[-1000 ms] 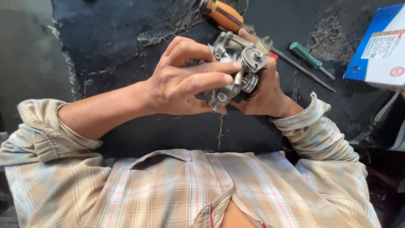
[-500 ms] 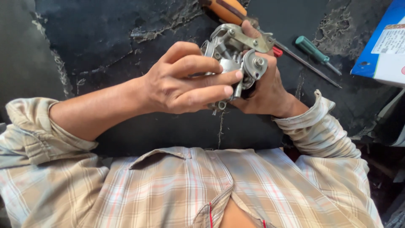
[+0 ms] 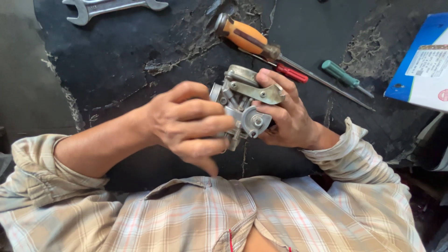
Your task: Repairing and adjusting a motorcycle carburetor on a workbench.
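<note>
Both hands point(image 3: 191, 123) grip carburetor point(image 3: 245, 105), lower part hidden.

Dark cracked, worn work surface point(image 3: 140, 60); grey floor point(image 3: 18, 70) at left; daylight.

Metal carburetor point(image 3: 242, 105), silver-grey, held above a cracked black mat point(image 3: 116, 60) between both hands. Left hand point(image 3: 191, 123) curled against its left side, fingers folded over the body. Right hand point(image 3: 287, 114) wrapped round the right side, thumb on the top bracket. On the mat beyond: orange-handled screwdriver point(image 3: 247, 37), red-handled screwdriver point(image 3: 291, 73) just beside it, green-handled screwdriver point(image 3: 343, 77) further right, open-ended spanner point(image 3: 112, 7) at top left. Blue and white box point(image 3: 422, 70) at right edge. Plaid shirt sleeves below.
</note>
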